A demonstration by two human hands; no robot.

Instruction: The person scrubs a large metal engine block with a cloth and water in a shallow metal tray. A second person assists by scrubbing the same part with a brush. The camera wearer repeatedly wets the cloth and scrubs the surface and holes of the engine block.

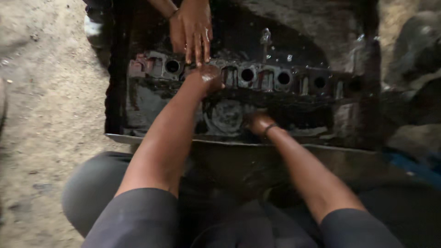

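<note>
**A:** What fills the view?

**B:** A wide, shallow metal tray [120,115], dark with oily liquid, spans the upper centre. Around it lies sandy ground [46,115], at nine o'clock.

**A:** And in the tray?

**B:** A long, grimy engine cylinder head [275,85] lies flat across the middle, running from nine to three o'clock, with a row of round holes along its top — wet and blackened.

**A:** Where are the wearer's hands?

**B:** The left hand [206,79] rests on the head near centre, at about eleven o'clock, curled down onto the metal; whether it clasps anything, I cannot tell. The right hand [258,123], at dead centre, dips into the dark liquid against the head's near side — its fingers are hidden, so its grip is unclear.

**A:** Anyone else?

**B:** Another person's hand [192,30] reaches in from twelve o'clock, fingers flat and spread on the head, just above the left hand.
</note>
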